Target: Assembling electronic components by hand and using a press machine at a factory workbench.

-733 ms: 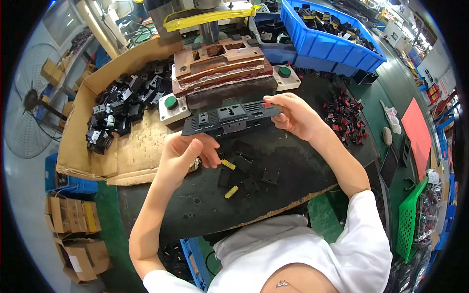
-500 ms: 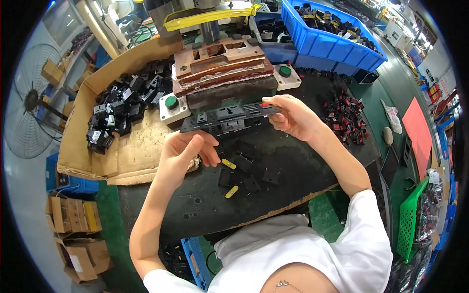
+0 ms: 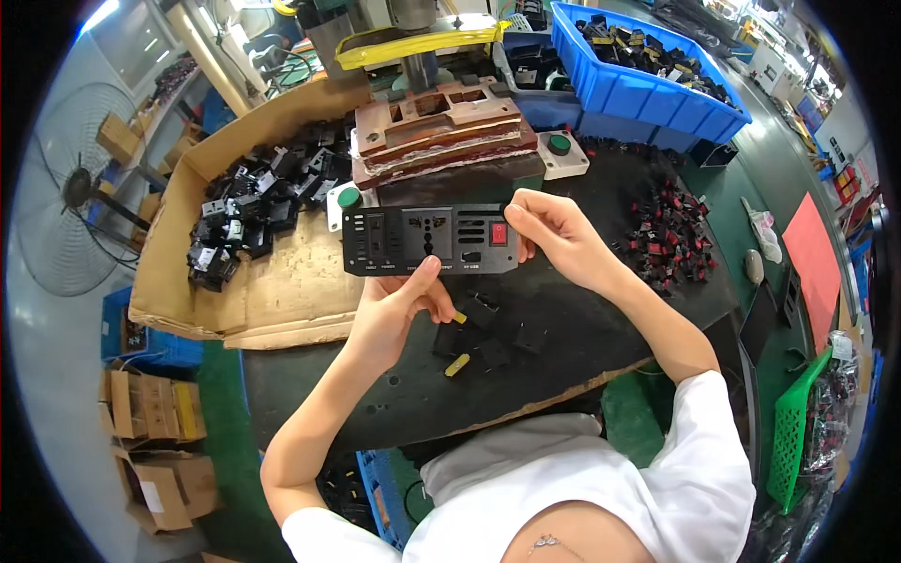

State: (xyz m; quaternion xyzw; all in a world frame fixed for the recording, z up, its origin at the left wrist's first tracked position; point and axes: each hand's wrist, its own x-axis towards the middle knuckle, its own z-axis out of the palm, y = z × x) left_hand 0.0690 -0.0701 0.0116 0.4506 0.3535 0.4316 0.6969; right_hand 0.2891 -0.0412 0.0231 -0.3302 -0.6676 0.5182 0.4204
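A black rectangular socket panel (image 3: 380, 246) is held up in front of me, its face turned toward me. It has a multi-pin socket in the middle, slots and a red rocker switch (image 3: 498, 233) at its right end. My left hand (image 3: 399, 305) grips the lower edge, thumb on the face below the socket. At the upper right corner, my right hand (image 3: 558, 235) pinches the panel beside the switch. Below, several black socket parts (image 3: 493, 354) and a yellow-topped piece (image 3: 457, 365) lie on the dark worktable (image 3: 319, 403).
Behind the panel stands a press fixture (image 3: 441, 131) with green buttons (image 3: 559, 144) on either side. An open cardboard box (image 3: 282, 314) of black parts is at left. Small red-and-black switches (image 3: 671, 230) are heaped at right. A blue crate (image 3: 648, 98) stands at the back right.
The panel has tipped from nearly edge-on to face me, showing its socket and red switch. Both hands have turned with it, and my left thumb now rests on its front.
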